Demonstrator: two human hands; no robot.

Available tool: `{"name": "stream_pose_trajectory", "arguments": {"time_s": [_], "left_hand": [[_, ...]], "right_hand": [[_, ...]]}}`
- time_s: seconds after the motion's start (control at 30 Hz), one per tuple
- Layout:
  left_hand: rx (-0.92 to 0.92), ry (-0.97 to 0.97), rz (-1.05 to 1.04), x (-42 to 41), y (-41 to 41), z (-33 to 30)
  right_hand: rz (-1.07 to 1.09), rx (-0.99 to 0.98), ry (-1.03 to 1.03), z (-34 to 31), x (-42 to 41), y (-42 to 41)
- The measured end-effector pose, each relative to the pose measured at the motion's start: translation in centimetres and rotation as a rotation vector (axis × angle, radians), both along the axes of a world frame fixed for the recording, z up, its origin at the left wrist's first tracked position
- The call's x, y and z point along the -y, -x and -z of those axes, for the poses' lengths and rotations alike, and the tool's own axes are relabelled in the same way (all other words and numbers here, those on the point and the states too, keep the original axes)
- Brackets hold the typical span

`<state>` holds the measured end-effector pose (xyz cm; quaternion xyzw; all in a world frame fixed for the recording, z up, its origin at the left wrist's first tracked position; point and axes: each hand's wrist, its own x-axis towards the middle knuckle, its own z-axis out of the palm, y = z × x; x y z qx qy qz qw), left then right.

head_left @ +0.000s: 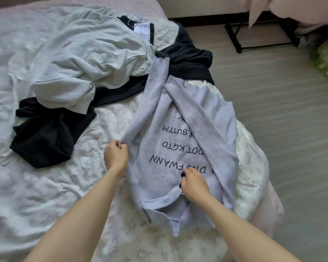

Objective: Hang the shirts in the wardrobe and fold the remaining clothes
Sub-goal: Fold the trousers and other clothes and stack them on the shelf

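I'm mid-fold on the lilac knit top (180,148): left hand (115,156) pinches its sleeve edge, right hand (193,183) grips the button placket. Next, carry that sleeve inward.

A bed, a floor and some things by the wall

The bed has a white sheet (11,186) with creases on the left and a quilt (140,224) with small pale flowers on the right. Beside the bed is a grey wood floor (282,120). Far back on the floor stands a black metal frame (235,38), with pink cloth (284,6) hanging over it. At the right edge lies something green (326,59), too blurry to tell what it is.
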<state>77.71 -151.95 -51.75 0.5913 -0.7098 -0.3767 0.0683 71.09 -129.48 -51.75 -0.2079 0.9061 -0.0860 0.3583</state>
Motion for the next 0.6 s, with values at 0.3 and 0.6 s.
{"name": "stream_pose_trajectory", "arguments": {"time_s": [0.3, 0.6], "left_hand": [[-0.157, -0.355, -0.108, 3.9, -2.9, 1.8], [-0.348, -0.229, 0.013, 6.7, 5.6, 0.0]], "right_hand": [[0.063, 0.018, 0.122, 0.1, 3.7, 2.1], [0.204, 0.144, 0.353, 0.6, 6.5, 6.3]]}}
